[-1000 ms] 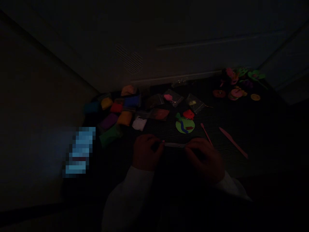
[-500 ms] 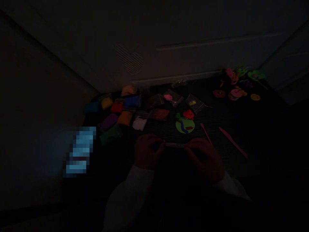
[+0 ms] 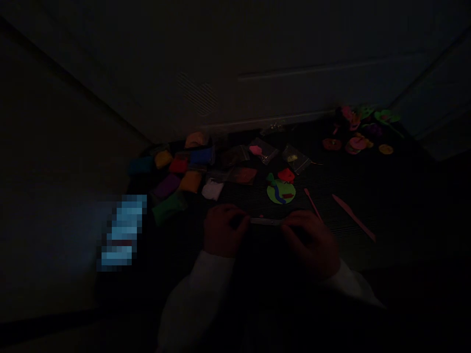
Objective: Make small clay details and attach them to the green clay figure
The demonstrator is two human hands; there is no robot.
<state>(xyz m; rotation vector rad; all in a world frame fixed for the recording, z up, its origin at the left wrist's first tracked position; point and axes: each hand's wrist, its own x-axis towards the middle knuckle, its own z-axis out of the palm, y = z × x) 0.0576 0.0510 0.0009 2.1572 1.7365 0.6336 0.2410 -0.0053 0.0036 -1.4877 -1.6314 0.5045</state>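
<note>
The scene is very dark. A thin, pale, flat strip [image 3: 265, 221] stretches level between my two hands, low over the dark table; its exact kind is unclear. My left hand [image 3: 225, 230] pinches its left end, and my right hand [image 3: 312, 240] pinches the other. Just beyond the strip lies a tiny pink bit [image 3: 261, 215]. Behind it sits a light green clay disc [image 3: 275, 191] bearing a blue wavy band, a dark red piece and a dark green piece. A red clay piece [image 3: 286, 175] touches the disc's far edge.
Bags of coloured clay, such as a purple one [image 3: 167, 185] and a white one [image 3: 212, 189], crowd the left. A pink clay knife [image 3: 353, 217] and a thin pink tool [image 3: 312, 203] lie right. Finished clay figures [image 3: 358, 143] stand far right. A blurred bright screen [image 3: 123, 230] glows left.
The tiny pink bit now shows beyond the strip, where it was not visible before. Both hands keep their hold and have barely moved. The picture is slightly darker.
</note>
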